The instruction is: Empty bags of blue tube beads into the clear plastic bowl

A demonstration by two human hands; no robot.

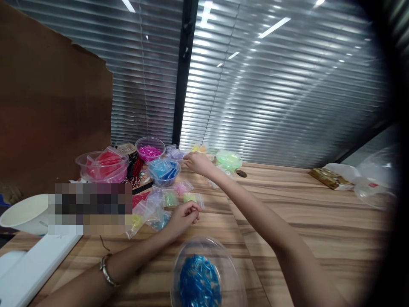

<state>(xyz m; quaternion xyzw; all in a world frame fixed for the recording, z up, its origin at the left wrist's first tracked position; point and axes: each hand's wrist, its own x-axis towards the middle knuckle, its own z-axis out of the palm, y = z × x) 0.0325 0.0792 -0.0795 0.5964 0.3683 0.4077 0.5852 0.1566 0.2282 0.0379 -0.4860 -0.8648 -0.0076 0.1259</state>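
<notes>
My right hand [198,163] reaches to the back of the table, its fingers bent together beside a bag of pale purple pieces [175,152]. Whether anything is between those fingertips is hidden. Nearer to me, my left hand [185,214] hovers or rests with loosely curled fingers, and nothing shows in them. Just behind it lies a small zip bag of yellow-green pieces [191,197]. In front of me stands a clear plastic bowl [228,260] holding shiny blue tube-like pieces [200,281]. A bowl of light green material [229,159] stands to the right of my right hand.
Back left are bowls with blue packets [164,169], magenta pieces [149,152] and red packets [107,164]. Several small bags, one with green pieces [171,198], lie left of my hands. A white paper cup [27,212] tilts at far left; a gold packet [329,178] lies right.
</notes>
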